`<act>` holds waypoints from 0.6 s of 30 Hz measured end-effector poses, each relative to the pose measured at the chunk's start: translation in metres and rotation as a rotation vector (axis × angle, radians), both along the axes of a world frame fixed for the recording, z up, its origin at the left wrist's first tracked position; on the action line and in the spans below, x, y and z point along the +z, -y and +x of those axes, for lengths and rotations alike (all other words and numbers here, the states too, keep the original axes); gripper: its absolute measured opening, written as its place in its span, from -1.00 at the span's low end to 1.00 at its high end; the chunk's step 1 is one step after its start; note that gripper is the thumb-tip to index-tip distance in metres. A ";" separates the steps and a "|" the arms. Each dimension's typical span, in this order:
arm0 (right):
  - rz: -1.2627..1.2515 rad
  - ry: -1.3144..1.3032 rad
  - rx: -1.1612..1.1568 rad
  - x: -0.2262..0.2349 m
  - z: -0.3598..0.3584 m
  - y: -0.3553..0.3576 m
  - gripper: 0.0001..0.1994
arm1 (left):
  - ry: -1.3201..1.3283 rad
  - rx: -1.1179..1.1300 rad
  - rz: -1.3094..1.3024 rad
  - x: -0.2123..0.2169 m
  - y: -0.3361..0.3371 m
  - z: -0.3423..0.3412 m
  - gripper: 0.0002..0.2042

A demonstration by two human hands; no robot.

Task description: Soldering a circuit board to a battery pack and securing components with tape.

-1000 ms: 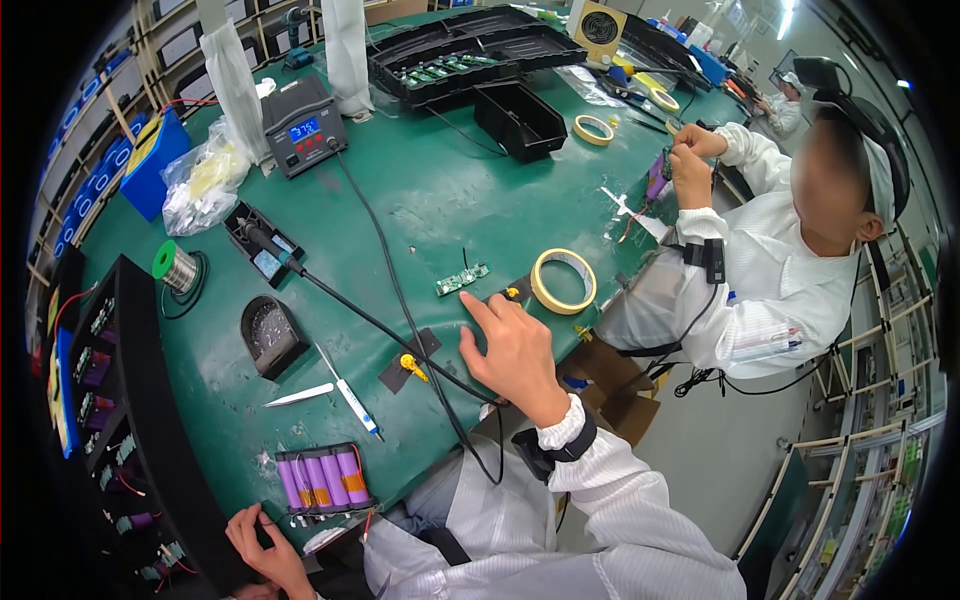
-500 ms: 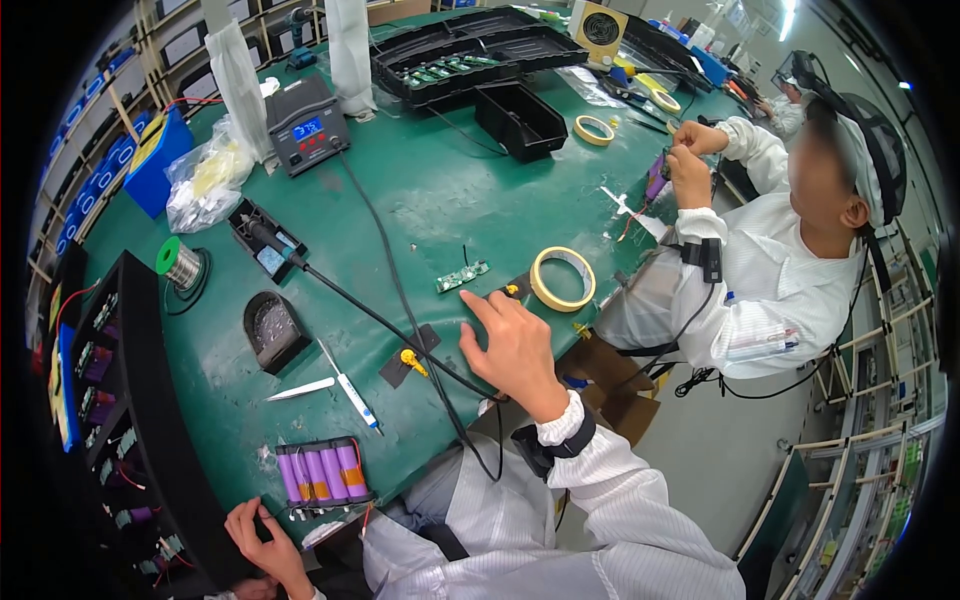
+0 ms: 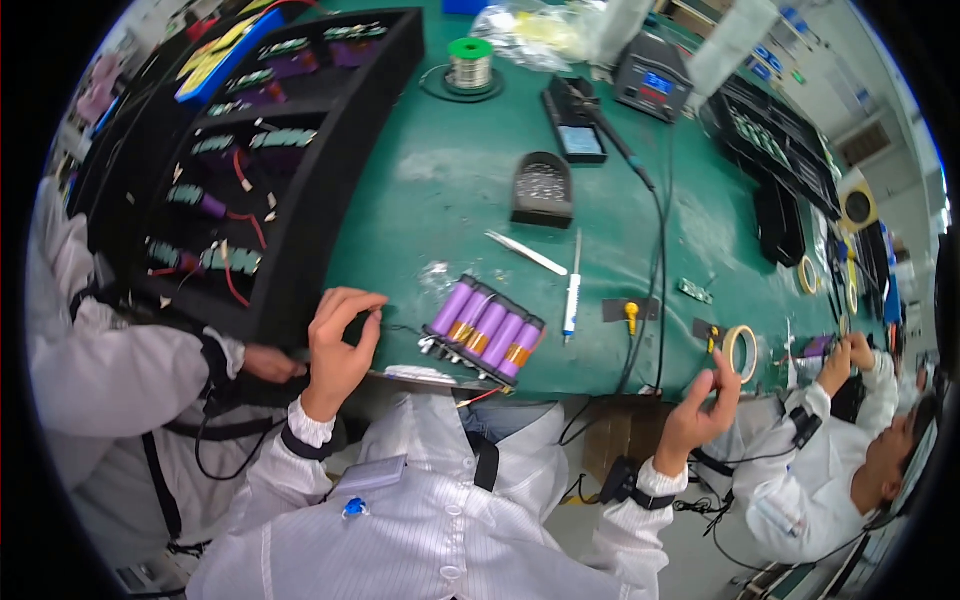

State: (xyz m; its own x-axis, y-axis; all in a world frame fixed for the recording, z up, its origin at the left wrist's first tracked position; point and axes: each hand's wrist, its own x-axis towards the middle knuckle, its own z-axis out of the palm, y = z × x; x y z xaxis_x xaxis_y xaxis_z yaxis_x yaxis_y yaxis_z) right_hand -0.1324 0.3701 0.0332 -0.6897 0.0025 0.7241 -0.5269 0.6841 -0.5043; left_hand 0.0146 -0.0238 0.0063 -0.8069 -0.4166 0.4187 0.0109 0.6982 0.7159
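Observation:
My left hand [image 3: 342,350] is over the table's near edge, just left of a pack of purple battery cells [image 3: 488,325]. Its fingers are curved, the thumb apart, and nothing shows between them. The pack lies tilted near the edge, with amber tape bands and a short red wire at its near side. My right hand [image 3: 702,415] is also empty, fingers spread, in front of the near edge. Closest to it are a roll of cream tape [image 3: 740,354] and a yellow-tipped lead [image 3: 713,336]. A small green circuit board [image 3: 695,291] lies farther in.
A black compartment rack [image 3: 335,215] holding battery packs stands left. Tweezers [image 3: 527,253], a white-and-blue pen-like tool [image 3: 572,300], a dark scoop-shaped tray [image 3: 543,190], solder spool [image 3: 470,68], soldering iron holder [image 3: 578,130] and station [image 3: 652,80] are on the table. Co-workers sit both sides.
The view has swung left, showing the rack and a co-worker's arm there. My right hand has drawn back from beside the circuit board to the near edge. My left hand remains by the battery pack.

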 end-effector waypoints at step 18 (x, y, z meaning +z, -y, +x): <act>0.149 0.396 0.475 0.044 -0.006 0.117 -0.79 | 0.174 0.099 -0.010 0.018 -0.011 0.028 -0.86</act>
